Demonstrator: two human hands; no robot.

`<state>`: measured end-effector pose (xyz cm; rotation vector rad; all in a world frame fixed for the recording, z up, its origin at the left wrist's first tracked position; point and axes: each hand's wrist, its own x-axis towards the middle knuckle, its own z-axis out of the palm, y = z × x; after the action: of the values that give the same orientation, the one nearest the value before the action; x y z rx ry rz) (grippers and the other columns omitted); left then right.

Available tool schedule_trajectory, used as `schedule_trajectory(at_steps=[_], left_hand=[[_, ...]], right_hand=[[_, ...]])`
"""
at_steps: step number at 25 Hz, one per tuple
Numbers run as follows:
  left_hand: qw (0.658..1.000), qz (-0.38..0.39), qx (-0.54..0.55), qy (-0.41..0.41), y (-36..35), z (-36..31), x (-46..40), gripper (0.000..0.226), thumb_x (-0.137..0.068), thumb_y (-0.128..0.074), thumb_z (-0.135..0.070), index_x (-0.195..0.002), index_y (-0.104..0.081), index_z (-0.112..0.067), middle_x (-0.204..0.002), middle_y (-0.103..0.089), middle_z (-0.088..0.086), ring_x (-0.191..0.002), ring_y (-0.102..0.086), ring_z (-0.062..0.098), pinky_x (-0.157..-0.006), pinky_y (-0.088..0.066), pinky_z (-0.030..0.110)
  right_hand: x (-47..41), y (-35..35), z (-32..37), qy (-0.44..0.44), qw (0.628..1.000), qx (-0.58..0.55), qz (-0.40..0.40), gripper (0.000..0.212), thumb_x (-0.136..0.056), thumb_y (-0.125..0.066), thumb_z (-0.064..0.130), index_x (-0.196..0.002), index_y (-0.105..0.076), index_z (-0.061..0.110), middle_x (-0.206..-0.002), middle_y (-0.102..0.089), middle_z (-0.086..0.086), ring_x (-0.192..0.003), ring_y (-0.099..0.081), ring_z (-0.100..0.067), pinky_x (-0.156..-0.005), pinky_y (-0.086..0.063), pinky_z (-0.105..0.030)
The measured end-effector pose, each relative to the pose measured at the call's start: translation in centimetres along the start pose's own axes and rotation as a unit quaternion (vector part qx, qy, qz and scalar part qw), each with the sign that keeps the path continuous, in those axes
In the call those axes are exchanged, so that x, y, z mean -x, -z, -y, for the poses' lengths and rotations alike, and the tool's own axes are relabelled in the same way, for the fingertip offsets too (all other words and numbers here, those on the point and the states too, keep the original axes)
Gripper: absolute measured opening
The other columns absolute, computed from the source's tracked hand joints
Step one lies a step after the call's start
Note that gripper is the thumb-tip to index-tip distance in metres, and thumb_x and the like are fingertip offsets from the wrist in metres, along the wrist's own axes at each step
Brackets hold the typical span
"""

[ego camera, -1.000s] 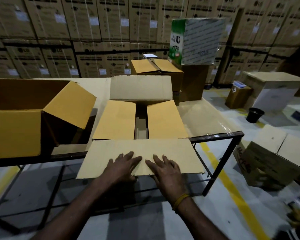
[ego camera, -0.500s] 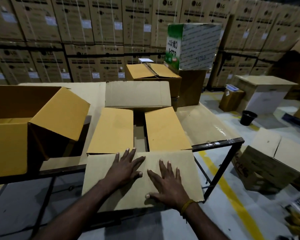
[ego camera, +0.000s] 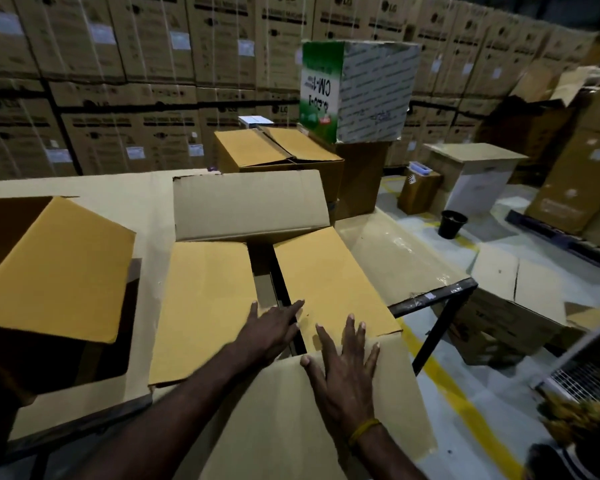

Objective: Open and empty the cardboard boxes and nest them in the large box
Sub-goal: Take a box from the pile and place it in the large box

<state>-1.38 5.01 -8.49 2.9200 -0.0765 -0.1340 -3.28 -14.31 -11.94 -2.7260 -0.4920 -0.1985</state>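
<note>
A cardboard box (ego camera: pixel 205 306) stands on the table in front of me with all its flaps spread. Its two side flaps lie nearly flat, with a dark gap between them. My left hand (ego camera: pixel 274 327) reaches over that gap, fingers straight, touching the inner edge of the right side flap (ego camera: pixel 329 282). My right hand (ego camera: pixel 347 372) lies flat, fingers spread, on the near flap (ego camera: pixel 388 403), which hangs toward me. The far flap (ego camera: pixel 250 206) stands up. A larger open box (ego camera: pixel 52 275) sits at the left on the same table.
The table (ego camera: pixel 395 251) has a black metal frame, and its right corner is near my right hand. Behind it stand a half-shut box (ego camera: pixel 274 150) and a green-and-white box (ego camera: pixel 357 91). Stacked cartons fill the back wall. On the floor at right are more boxes (ego camera: pixel 513 306) and a black bucket (ego camera: pixel 452 223).
Both hands slid forward from the near flap's outer part toward the box opening. My left hand left the near flap and now reaches the gap. The view moved closer.
</note>
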Motion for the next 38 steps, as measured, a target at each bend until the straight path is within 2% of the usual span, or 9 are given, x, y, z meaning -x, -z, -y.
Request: schedule_trajectory(at_steps=[5,8,11,15,19,22,28,32,38], left_hand=[[0.995,-0.062,0.011,-0.076,0.2,0.3,-3.5,0.075,-0.099,-0.044,-0.041,-0.155,0.007,-0.041,-0.163,0.022,-0.003,-0.151,-0.013,0.025,-0.117,-0.014,0.058],[0.998,-0.036,0.016,0.042,0.5,-0.2,-4.6,0.081,-0.096,-0.048,-0.043,-0.156,0.007,-0.037,-0.163,-0.013,0.018,-0.143,-0.030,0.037,-0.114,-0.019,0.061],[0.992,-0.026,0.113,0.048,0.6,-0.3,-5.7,0.081,-0.094,-0.049,-0.027,-0.157,0.002,-0.029,-0.127,-0.062,0.011,-0.117,-0.056,0.029,-0.114,-0.023,0.058],[0.955,-0.190,0.226,0.005,0.8,0.2,-5.6,0.072,-0.093,-0.051,-0.009,-0.155,-0.022,-0.030,-0.129,-0.061,0.010,-0.111,-0.060,0.030,-0.093,-0.051,0.050],[0.936,-0.265,0.215,-0.083,1.3,0.6,-6.2,0.079,-0.088,-0.058,-0.004,-0.154,-0.025,-0.031,-0.157,-0.034,0.011,-0.144,-0.033,0.030,-0.104,-0.046,0.054],[0.929,-0.273,0.215,-0.131,2.0,-1.2,-7.2,0.099,-0.086,-0.063,-0.009,-0.157,0.001,-0.034,-0.164,-0.014,0.010,-0.150,-0.016,0.029,-0.107,-0.042,0.057],[0.922,-0.283,0.202,-0.170,4.9,-7.1,-11.6,0.117,-0.083,-0.068,-0.017,-0.151,0.025,-0.036,-0.166,0.004,0.007,-0.152,-0.002,0.025,-0.120,-0.017,0.047],[0.951,-0.215,0.073,-0.208,4.5,-10.5,-14.5,0.102,-0.089,-0.055,-0.018,-0.151,0.024,-0.037,-0.165,0.015,-0.003,-0.153,0.001,0.027,-0.120,-0.021,0.050],[0.978,-0.062,-0.047,-0.193,1.0,-12.1,-15.5,0.091,-0.093,-0.050,-0.007,-0.155,0.009,-0.036,-0.166,0.006,0.000,-0.152,0.005,0.032,-0.120,-0.018,0.054]], right_hand=[[-2.0,1.6,2.6,-0.086,0.996,-0.015,-0.009,0.079,-0.085,-0.026,0.080,-0.153,0.000,0.049,-0.158,0.035,-0.002,-0.147,0.029,-0.029,-0.116,0.013,-0.060],[-3.3,2.8,3.3,-0.125,0.991,0.021,0.048,0.090,-0.083,-0.039,0.076,-0.154,0.008,0.046,-0.156,0.038,-0.009,-0.146,0.025,-0.041,-0.115,0.007,-0.066],[-5.0,3.3,4.1,-0.144,0.984,0.052,0.095,0.100,-0.082,-0.051,0.072,-0.154,0.012,0.042,-0.154,0.039,-0.015,-0.144,0.023,-0.050,-0.111,0.003,-0.072],[-5.9,3.8,4.9,-0.152,0.978,0.086,0.111,0.101,-0.085,-0.056,0.065,-0.154,0.013,0.039,-0.154,0.038,-0.017,-0.144,0.021,-0.051,-0.111,-0.001,-0.073],[-5.6,4.6,4.1,-0.063,0.993,0.047,-0.091,0.091,-0.081,-0.073,0.033,-0.154,-0.018,0.039,-0.165,0.000,-0.012,-0.149,-0.015,-0.041,-0.109,-0.030,-0.067],[-5.8,5.4,1.6,0.020,0.964,-0.052,-0.259,0.109,-0.068,-0.070,-0.006,-0.155,-0.019,0.036,-0.163,-0.018,-0.013,-0.135,-0.046,-0.031,-0.075,-0.058,-0.037],[-6.6,5.6,-3.1,0.032,0.940,0.054,-0.335,0.108,-0.079,-0.070,-0.003,-0.158,0.002,0.018,-0.157,-0.012,-0.029,-0.146,-0.019,-0.048,-0.113,-0.033,-0.052],[-7.6,6.3,-5.9,-0.076,0.964,0.154,-0.203,0.087,-0.090,-0.059,0.036,-0.156,-0.012,0.003,-0.159,-0.001,-0.033,-0.149,-0.004,-0.048,-0.115,-0.024,-0.061],[-8.1,5.5,-9.7,-0.165,0.959,0.161,-0.164,0.084,-0.084,-0.055,0.038,-0.155,-0.023,0.008,-0.155,0.005,-0.041,-0.146,0.007,-0.053,-0.117,-0.015,-0.060]])
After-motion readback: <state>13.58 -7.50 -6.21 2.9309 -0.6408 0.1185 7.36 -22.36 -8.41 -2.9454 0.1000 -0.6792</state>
